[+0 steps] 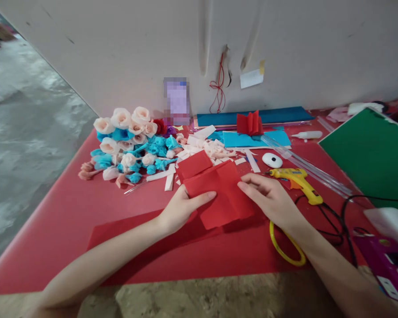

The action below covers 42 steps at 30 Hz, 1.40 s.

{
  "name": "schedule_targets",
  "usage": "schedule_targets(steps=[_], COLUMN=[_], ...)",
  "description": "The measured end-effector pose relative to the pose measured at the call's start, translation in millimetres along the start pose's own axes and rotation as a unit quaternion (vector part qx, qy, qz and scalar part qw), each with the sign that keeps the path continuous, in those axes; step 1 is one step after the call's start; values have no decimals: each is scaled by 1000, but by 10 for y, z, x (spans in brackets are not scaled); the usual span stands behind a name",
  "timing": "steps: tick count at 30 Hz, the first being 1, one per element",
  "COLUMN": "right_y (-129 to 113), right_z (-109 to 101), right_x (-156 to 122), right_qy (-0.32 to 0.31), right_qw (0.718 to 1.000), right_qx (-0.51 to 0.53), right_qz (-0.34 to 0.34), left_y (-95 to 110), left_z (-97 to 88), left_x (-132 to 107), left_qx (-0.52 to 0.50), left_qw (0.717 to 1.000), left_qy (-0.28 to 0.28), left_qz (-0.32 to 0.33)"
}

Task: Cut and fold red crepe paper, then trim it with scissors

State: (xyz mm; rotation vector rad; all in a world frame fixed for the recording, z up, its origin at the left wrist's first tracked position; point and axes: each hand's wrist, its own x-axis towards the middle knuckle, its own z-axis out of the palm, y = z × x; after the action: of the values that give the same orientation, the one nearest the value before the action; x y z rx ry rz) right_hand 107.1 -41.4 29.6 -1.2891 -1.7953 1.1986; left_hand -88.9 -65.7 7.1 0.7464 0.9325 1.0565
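Observation:
My left hand (179, 210) grips folded red crepe paper (222, 185), its thumb lying on top and its fingers hidden underneath. A smaller red paper piece (196, 165) sticks out beyond the thumb side, touching the larger one. At the sheet's right edge, the thumb and index finger of my right hand (268, 196) pinch the paper. Below both hands, a long red paper strip (126, 234) lies on the red table (53, 225). Just right of my right hand is a yellow glue gun (300, 180).
Paper flowers (129, 145) in white, blue and pink pile up at the left. Pale scraps (212, 148) and blue sheets (268, 138) lie behind my hands, with a pleated red paper (250, 123) on top. A green board (371, 159) and black cable (345, 216) occupy the right.

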Motion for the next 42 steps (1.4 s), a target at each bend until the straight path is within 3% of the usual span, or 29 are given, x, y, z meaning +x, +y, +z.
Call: schedule_targets(steps=[7, 10, 19, 24, 31, 42], right_y=[14, 13, 21, 1, -26, -46], right_z=[74, 85, 91, 83, 31, -27], right_x=[-51, -59, -13, -24, -55, -102], right_qy=[7, 22, 116, 88, 29, -53], right_qw=[997, 998, 987, 987, 997, 996], right_qx=[-21, -26, 25, 30, 51, 48], right_qz=[68, 61, -109, -128, -56, -54], left_y=[-89, -118, -98, -84, -120, -106], left_z=[2, -10, 13, 5, -49, -62], left_x=[-56, -46, 2, 0, 10, -17], left_qx=[16, 14, -20, 5, 48, 106], left_qw=[1000, 1000, 998, 998, 996, 990], left_qy=[-19, -9, 55, 40, 20, -8], left_qz=[-11, -11, 23, 38, 76, 88])
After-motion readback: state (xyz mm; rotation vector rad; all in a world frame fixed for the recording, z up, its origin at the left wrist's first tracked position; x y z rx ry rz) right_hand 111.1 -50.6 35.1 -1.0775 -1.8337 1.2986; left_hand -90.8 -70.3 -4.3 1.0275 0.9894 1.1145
